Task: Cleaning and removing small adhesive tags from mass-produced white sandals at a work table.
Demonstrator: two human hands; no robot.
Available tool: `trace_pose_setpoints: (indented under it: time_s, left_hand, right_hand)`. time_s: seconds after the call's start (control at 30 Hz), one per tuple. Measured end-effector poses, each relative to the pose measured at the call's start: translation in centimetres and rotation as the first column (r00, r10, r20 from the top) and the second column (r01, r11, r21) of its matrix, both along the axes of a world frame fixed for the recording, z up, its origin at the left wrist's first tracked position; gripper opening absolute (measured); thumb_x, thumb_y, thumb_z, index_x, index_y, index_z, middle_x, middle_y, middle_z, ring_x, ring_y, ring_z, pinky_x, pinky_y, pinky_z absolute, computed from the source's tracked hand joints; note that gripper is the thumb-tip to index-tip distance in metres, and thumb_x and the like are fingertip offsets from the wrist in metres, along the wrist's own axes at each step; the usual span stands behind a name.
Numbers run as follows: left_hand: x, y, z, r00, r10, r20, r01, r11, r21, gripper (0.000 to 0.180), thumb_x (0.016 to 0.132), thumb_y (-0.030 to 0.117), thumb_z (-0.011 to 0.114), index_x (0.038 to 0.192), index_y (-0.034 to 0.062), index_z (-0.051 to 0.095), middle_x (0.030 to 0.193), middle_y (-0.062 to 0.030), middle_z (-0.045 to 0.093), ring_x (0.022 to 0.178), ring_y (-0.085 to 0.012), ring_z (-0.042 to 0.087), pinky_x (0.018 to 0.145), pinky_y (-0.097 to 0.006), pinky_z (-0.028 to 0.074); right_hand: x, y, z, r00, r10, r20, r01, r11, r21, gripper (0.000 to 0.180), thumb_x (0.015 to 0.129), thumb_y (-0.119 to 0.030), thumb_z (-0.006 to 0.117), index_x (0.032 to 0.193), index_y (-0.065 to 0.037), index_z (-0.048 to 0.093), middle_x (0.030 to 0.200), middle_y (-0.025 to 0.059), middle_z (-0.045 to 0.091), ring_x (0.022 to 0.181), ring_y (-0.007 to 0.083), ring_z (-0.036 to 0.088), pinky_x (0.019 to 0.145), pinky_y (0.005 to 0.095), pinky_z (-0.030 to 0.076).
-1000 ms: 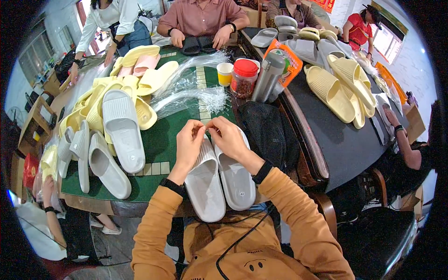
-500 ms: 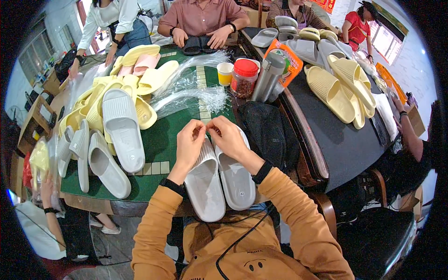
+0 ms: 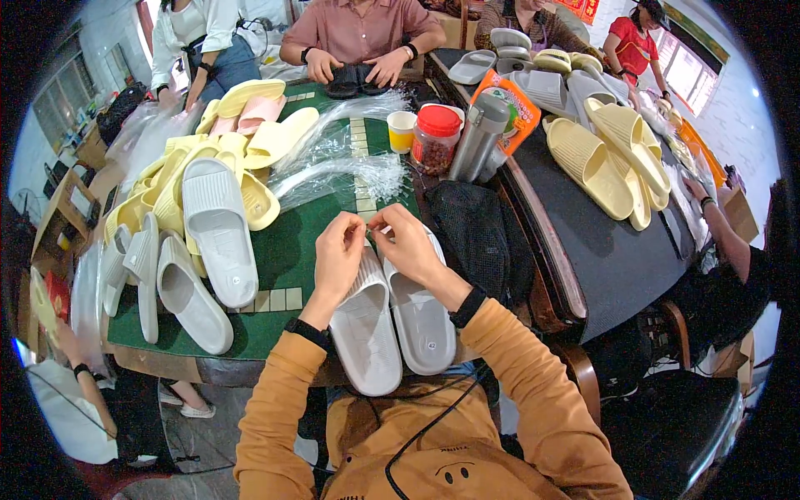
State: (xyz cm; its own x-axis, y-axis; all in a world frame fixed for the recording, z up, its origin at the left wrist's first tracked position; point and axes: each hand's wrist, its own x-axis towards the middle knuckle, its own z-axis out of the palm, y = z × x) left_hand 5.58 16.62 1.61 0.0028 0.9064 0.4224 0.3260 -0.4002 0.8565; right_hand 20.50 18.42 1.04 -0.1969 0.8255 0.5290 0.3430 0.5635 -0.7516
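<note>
Pinching above ribbed grey foam slippers (image 3: pixel 392 321) — both hands' fingertips (image 3: pixel 371 233) meeting.

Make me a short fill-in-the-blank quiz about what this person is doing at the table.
Both hands, left hand and right hand, meet over a pair of ____ slippers.
The jar beside the flask has a ____ lid.
The person's sleeves are ____.
The mat under the slippers is ____.

Missing words: white; red; orange; green
</note>
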Motion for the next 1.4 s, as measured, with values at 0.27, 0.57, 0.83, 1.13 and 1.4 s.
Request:
trace_pose_setpoints:
  time_s: [0.27, 0.57, 0.83, 1.13, 1.4]
  left_hand:
    - [0.1, -0.3, 0.4, 0.994, 0.065, 0.089, -0.066, 0.998, 0.003, 0.001, 0.091, 0.001, 0.056, 0.091, 0.0002, 0.056, 0.076, -0.0043, 0.057, 0.062, -0.0104, 0.054, 0.058, -0.026, 0.045]
    - [-0.1, 0.1, -0.1, 0.999, -0.011, -0.043, 0.008, 0.999, -0.048, 0.007, 0.092, 0.007, 0.059, 0.093, 0.0005, 0.06, 0.079, -0.0027, 0.064, 0.068, -0.0085, 0.058, 0.062, -0.025, 0.047]
    - [-0.1, 0.0, 0.0, 0.999, -0.01, 0.039, 0.011, 0.999, -0.033, 0.008, 0.089, 0.007, 0.064, 0.094, 0.0009, 0.064, 0.083, -0.0028, 0.067, 0.074, -0.0072, 0.06, 0.066, -0.024, 0.048]
    - [-0.1, 0.1, 0.2, 0.997, -0.07, -0.022, 0.068, 0.995, -0.077, 0.008, 0.088, 0.006, 0.063, 0.094, 0.0009, 0.066, 0.082, -0.0018, 0.067, 0.07, -0.0071, 0.058, 0.064, -0.024, 0.047]
    - [-0.1, 0.2, -0.1, 0.998, -0.024, 0.06, 0.029, 0.996, -0.087, 0.007, 0.091, 0.007, 0.062, 0.094, 0.0011, 0.063, 0.078, -0.0015, 0.064, 0.067, -0.0067, 0.056, 0.061, -0.023, 0.046]
  right_hand:
    - [0.3, 0.3, -0.3, 0.995, -0.074, 0.071, 0.076, 0.997, -0.027, 0.007, 0.08, -0.002, 0.062, 0.086, 0.0, 0.061, 0.086, 0.0165, 0.061, 0.079, 0.0326, 0.063, 0.07, 0.0399, 0.051]
    - [0.3, 0.3, -0.2, 0.997, -0.019, 0.075, 0.022, 0.999, -0.035, 0.008, 0.08, -0.002, 0.062, 0.086, 0.001, 0.059, 0.086, 0.0168, 0.061, 0.08, 0.034, 0.063, 0.07, 0.0414, 0.051]
    - [0.3, 0.4, -0.3, 0.997, -0.067, 0.036, 0.068, 0.997, -0.036, 0.009, 0.078, 0.001, 0.062, 0.087, 0.001, 0.058, 0.085, 0.0171, 0.06, 0.081, 0.0327, 0.061, 0.069, 0.0411, 0.05]
    - [0.4, 0.3, -0.2, 0.998, -0.018, 0.057, 0.021, 0.999, -0.039, 0.01, 0.077, 0.003, 0.062, 0.085, 0.002, 0.057, 0.087, 0.0184, 0.06, 0.081, 0.0335, 0.061, 0.07, 0.0409, 0.05]
    - [0.6, 0.5, -0.5, 0.996, -0.05, 0.072, 0.052, 0.998, -0.024, 0.008, 0.076, 0.004, 0.06, 0.084, 0.001, 0.058, 0.083, 0.0172, 0.057, 0.079, 0.0339, 0.059, 0.07, 0.041, 0.049]
